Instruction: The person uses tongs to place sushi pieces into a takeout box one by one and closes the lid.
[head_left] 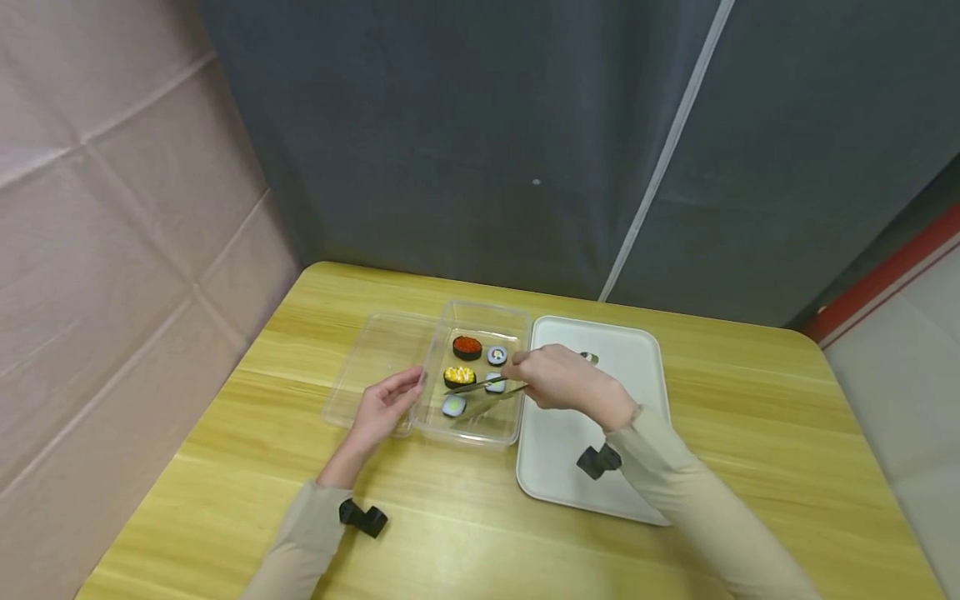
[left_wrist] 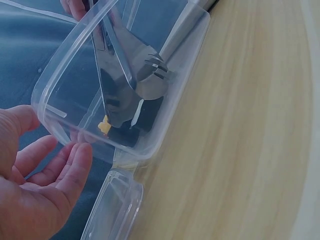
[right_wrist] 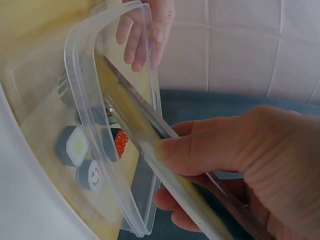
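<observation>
Yellow wooden table [head_left: 750, 417] against grey curtain [head_left: 450, 150], pink sheet [head_left: 112, 208] left

On the pale wooden counter [head_left: 750, 417] a clear plastic box [head_left: 516, 321] stands near the middle, its clear plastic lid [head_left: 367, 367] just to its left. A white rectangular tray [head_left: 637, 358] lies touching the box on the right. Five sushi pieces sit in the box: the red-topped piece [head_left: 467, 347] at the back, the yellow-topped piece [head_left: 459, 377] before it. The left hand [head_left: 386, 408] rests at the box's left wall. The right hand [head_left: 558, 379] is over the tray's left edge, its metal tongs [head_left: 480, 396] reaching left into the box.
</observation>
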